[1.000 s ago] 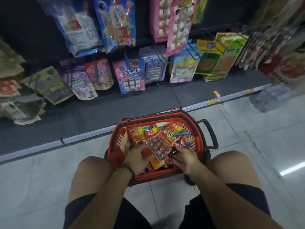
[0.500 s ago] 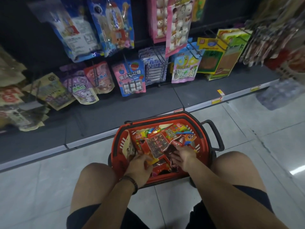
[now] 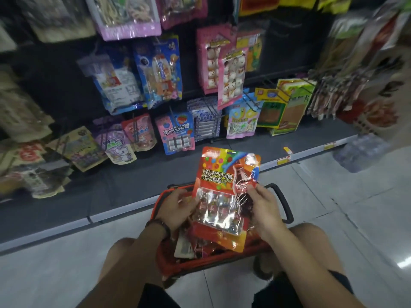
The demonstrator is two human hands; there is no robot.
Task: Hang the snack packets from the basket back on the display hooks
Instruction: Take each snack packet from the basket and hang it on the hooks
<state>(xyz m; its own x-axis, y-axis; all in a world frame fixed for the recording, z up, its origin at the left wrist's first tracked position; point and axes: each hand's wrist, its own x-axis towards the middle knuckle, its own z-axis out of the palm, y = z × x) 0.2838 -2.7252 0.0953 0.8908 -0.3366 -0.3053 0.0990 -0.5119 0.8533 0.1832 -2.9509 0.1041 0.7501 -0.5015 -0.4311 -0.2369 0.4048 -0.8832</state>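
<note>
A red and orange snack packet with a clear window is held upright above the red basket. My left hand grips its left edge and my right hand grips its right edge. More packets lie in the basket under it, partly hidden. The basket stands on the floor between my knees. Display hooks with hanging packets fill the dark shelf wall ahead.
A black basket handle sticks out on the right. The low grey shelf base runs across in front of the basket. Bottled water packs sit on the floor at right. Pale floor tiles lie around me.
Both hands have lifted the red packet out of the basket and raised it upright. The camera has tilted up toward the hooks.
</note>
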